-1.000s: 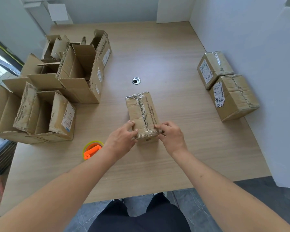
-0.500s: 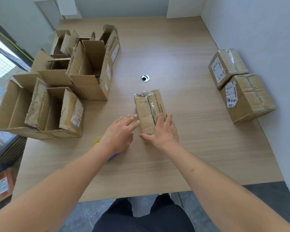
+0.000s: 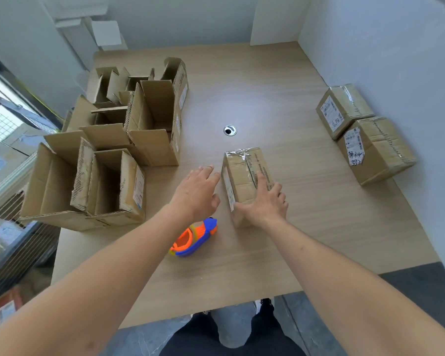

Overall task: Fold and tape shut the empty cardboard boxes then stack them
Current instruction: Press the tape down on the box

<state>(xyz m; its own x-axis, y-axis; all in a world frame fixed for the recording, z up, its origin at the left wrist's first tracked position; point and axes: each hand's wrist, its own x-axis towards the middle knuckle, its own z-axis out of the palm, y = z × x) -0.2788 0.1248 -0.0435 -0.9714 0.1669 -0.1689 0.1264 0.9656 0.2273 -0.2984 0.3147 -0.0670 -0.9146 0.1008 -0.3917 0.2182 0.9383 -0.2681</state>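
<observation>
Three taped-shut cardboard boxes and a cluster of open ones lie on the wooden surface (image 3: pixel 280 240). Centre: the small sealed box (image 3: pixel 244 176), a strip of tape along its top seam and a white label on its near-left side, print too small to read. The right hand (image 3: pixel 266 204) lies flat on its near end, fingers straight, thumb against the left side; its grip is apart, clamping nothing. The left hand (image 3: pixel 197 192) hovers just beside the box's left side, fingers spread and straight, its grip likewise apart. Left: the open boxes (image 3: pixel 129 140), flaps standing up, interiors showing only bare cardboard where visible; several carry white labels, unreadable. Right, by the wall: two sealed boxes touching each other, the farther box (image 3: pixel 344 109) and the nearer box (image 3: pixel 375 150), each with a printed shipping label bearing handwritten characters that cannot be made out with certainty. Near edge: an orange-and-blue tape dispenser (image 3: pixel 194 238), beneath the left wrist. A round cable grommet (image 3: pixel 230 130) sits beyond the central box.
</observation>
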